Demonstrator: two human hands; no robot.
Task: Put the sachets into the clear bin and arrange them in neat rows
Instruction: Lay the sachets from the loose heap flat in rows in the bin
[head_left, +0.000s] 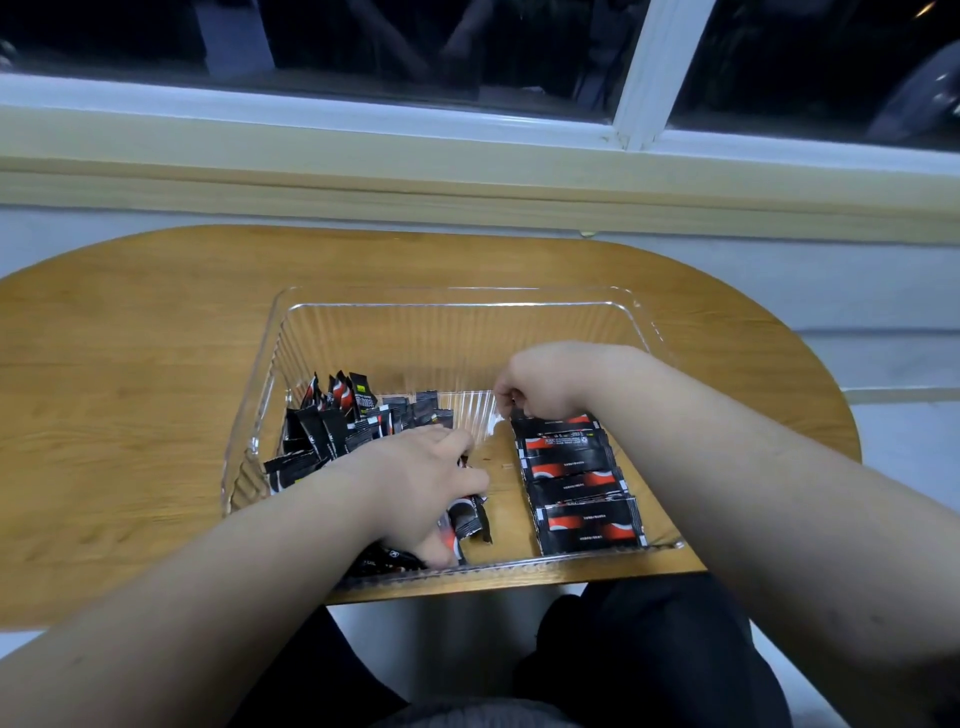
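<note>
The left hand (426, 483) grips a few sachets (467, 519) by the clear bin's (447, 296) near wall. The right hand (535, 389) curls at the neat right row's (576, 483) far end; I cannot tell if it holds anything. They look light, slick and floppy, so pinch the crimped edges.

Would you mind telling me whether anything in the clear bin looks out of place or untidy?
Yes. On the left of the clear bin the loose sachets lie in a jumbled heap, some upright, some tipped, unlike the neat overlapping row on the right. The left hand grips a few of them.
</note>
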